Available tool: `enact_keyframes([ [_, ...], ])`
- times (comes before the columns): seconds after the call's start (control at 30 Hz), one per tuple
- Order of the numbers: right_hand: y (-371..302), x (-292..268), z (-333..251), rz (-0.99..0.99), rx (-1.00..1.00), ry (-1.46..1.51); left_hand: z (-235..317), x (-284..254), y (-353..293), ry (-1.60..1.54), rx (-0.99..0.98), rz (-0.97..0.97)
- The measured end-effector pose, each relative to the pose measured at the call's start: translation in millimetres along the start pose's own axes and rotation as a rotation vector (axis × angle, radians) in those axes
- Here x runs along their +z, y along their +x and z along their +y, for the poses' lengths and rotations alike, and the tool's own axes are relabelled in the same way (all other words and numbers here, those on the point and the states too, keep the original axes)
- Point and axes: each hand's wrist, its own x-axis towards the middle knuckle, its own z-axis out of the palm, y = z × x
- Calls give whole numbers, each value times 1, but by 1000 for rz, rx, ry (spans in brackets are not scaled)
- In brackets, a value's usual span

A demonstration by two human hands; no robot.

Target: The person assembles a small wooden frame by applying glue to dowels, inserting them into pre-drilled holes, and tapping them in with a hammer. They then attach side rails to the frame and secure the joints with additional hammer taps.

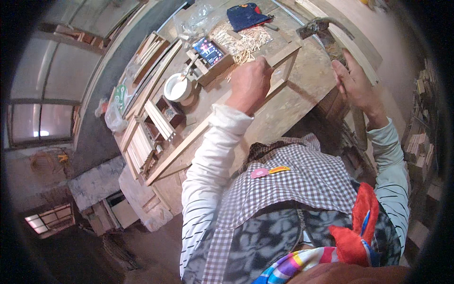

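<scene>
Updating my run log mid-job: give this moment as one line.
left hand: fingers curled, at wooden frame | right hand: at hammer, grip unclear | workbench: white bowl, phone, pale sticks

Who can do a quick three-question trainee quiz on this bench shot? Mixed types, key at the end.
1. True or false: the white bowl stands left of the phone in the picture.
2. What is heaped beside the dark blue cloth item? A) metal nails B) small wooden sticks C) glass jars
3. Short answer: which hand is nearer the hammer?

Key: 1. True. 2. B, small wooden sticks. 3. The right hand.
</scene>
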Motion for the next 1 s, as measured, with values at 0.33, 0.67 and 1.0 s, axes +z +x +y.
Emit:
enact_keyframes([
  [0.33, 21, -29, 10, 35, -130, -237, 13, 11, 13, -79, -7, 43],
  [0.67, 66, -43, 0, -108, -407, -726, 13, 8, 12, -45, -19, 24],
  [1.0, 82, -36, 38, -121, -385, -629, 14, 6, 11, -42, -12, 33],
])
